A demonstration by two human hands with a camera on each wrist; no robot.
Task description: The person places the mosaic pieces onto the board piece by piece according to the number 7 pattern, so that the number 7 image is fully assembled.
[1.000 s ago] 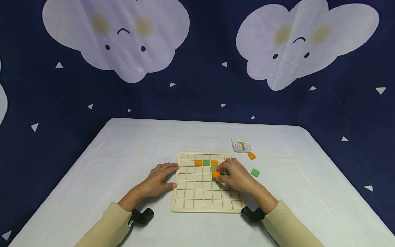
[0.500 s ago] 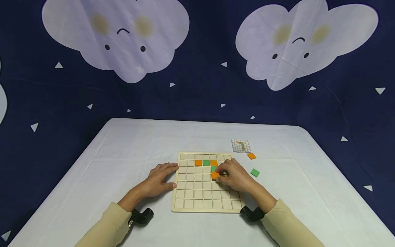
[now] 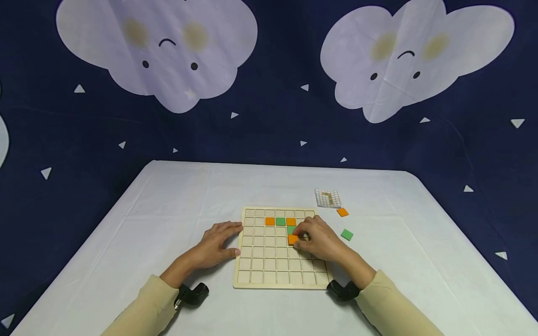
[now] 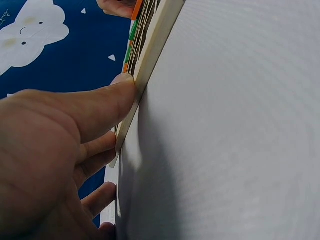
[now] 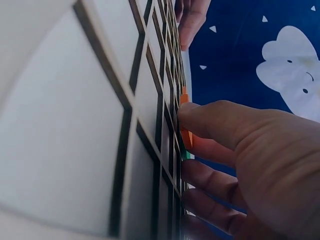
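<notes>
A wooden grid board (image 3: 258, 264) lies on the table. In its second row from the far edge sit an orange tile (image 3: 270, 221), a green tile (image 3: 280, 221) and another orange tile (image 3: 291, 221). Below the last one is a second green tile (image 3: 291, 230), partly covered by fingers. My right hand (image 3: 318, 239) pinches an orange square tile (image 3: 292, 240) by its right side, over the cell below that green one. In the right wrist view, thumb and index finger hold this tile (image 5: 186, 135) at the board's surface. With extended fingers, my left hand (image 3: 217, 245) touches the board's left edge.
Right of the board, a loose green tile (image 3: 347, 234) and a loose orange tile (image 3: 342, 212) lie on the white cloth (image 3: 201, 196). A small pattern card (image 3: 328, 198) lies behind them. A dark blue cloud-print backdrop (image 3: 277, 126) hangs behind the table.
The orange tile in my right hand has shifted slightly towards me and come into line with the column of tiles. My left hand stays at the board's edge.
</notes>
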